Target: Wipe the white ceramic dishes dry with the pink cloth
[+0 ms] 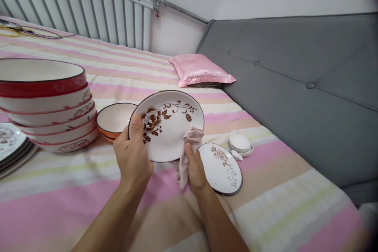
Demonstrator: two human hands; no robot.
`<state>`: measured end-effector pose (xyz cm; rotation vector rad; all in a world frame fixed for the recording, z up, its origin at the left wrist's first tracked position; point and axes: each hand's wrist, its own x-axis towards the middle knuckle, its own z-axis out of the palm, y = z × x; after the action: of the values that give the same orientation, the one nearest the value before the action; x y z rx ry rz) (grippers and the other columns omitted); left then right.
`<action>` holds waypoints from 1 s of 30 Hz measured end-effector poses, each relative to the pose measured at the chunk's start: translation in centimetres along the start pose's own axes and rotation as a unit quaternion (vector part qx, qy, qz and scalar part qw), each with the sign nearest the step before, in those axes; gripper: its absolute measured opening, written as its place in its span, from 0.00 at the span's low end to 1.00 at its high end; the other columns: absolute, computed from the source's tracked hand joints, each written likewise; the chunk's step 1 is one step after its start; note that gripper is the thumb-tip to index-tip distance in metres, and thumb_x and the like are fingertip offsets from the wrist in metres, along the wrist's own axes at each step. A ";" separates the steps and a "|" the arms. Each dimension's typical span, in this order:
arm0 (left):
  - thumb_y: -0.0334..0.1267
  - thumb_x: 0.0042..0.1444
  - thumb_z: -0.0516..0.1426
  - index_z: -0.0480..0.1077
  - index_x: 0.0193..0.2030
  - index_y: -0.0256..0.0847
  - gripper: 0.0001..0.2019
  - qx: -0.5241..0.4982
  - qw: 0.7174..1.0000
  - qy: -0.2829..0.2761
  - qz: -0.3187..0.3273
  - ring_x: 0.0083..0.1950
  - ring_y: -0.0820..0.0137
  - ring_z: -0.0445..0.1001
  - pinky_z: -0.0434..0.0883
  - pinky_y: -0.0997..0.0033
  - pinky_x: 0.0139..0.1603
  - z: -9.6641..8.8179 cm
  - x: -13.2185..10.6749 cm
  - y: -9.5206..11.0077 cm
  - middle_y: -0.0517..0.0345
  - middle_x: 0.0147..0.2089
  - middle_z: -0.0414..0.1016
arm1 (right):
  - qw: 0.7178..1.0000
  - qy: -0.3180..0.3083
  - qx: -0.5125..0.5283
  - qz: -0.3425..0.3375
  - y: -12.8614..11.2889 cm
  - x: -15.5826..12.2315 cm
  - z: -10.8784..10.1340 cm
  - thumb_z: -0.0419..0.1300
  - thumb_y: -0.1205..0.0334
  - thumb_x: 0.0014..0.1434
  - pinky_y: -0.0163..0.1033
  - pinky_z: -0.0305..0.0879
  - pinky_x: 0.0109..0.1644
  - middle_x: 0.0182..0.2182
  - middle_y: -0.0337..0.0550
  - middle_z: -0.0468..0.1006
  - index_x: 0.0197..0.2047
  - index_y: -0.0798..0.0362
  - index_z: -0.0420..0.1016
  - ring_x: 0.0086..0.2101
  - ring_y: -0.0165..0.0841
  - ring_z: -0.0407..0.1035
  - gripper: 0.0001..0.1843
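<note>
A white plate (168, 138) with a dark rim and brown flowers is held up, tilted towards me, above the bed. My left hand (133, 153) grips its left edge, thumb on the front face. At the lower right edge, my right hand (195, 165) is closed on a pinkish cloth (183, 161), pressing it against the plate; part of the cloth hangs below. Behind my right hand lies another flowered plate (224, 173), seemingly on top of at least one more. Orange bowls (115, 117) with white insides stand behind my left hand, partly hidden by the held plate.
A tall stack of red and white bowls (50, 122) stands at left, beside stacked plates (13, 138). Small white dishes (240, 143) sit at right. A pink pillow (202, 70) lies by the grey headboard (295, 71). Cables (26, 30) lie near the radiator (88, 8).
</note>
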<state>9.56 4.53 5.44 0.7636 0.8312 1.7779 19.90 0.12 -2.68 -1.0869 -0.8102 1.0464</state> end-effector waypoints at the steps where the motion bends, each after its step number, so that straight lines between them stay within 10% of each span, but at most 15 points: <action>1: 0.51 0.52 0.59 0.76 0.42 0.37 0.19 -0.011 1.000 -0.002 0.003 0.40 0.66 0.78 0.76 0.66 0.44 0.1 -0.1 0.0 0.51 0.42 0.79 | 1.000 0.004 -0.006 -0.007 -0.1 -0.1 0.2 0.54 0.37 0.54 0.30 0.60 0.16 0.14 0.32 0.67 0.44 0.51 0.69 0.17 0.29 0.67 0.26; 8: 0.49 0.53 0.59 0.75 0.44 0.37 0.19 -0.051 0.999 0.012 0.000 0.45 0.64 0.77 0.74 0.61 0.50 0.2 -0.1 0.0 0.49 0.46 0.78 | 0.991 -0.017 -0.099 -0.087 -1.8 -1.2 1.2 0.51 0.42 0.60 0.37 0.69 0.46 0.34 0.43 0.77 0.41 0.51 0.72 0.40 0.33 0.71 0.22; 16: 0.48 0.54 0.58 0.75 0.43 0.38 0.17 -0.088 0.996 0.020 -0.017 0.46 0.64 0.76 0.74 0.63 0.49 0.4 0.1 0.1 0.50 0.45 0.78 | 0.980 -0.143 -0.115 -0.075 -1.8 -1.7 1.8 0.46 0.45 0.63 0.36 0.61 0.57 0.37 0.43 0.75 0.44 0.52 0.71 0.46 0.31 0.67 0.22; 30: 0.45 0.55 0.58 0.75 0.40 0.35 0.14 -0.092 0.994 0.056 0.016 0.42 0.65 0.78 0.77 0.65 0.43 0.1 1.1 0.5 0.50 0.41 0.79 | 0.949 -0.188 -0.242 -0.072 -1.6 -1.6 1.0 0.44 0.43 0.63 0.40 0.66 0.45 0.31 0.43 0.75 0.37 0.55 0.73 0.36 0.35 0.70 0.26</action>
<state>9.02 5.45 6.08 0.5633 0.7204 1.9103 18.86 -1.22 -0.93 -1.2268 -1.4893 0.9672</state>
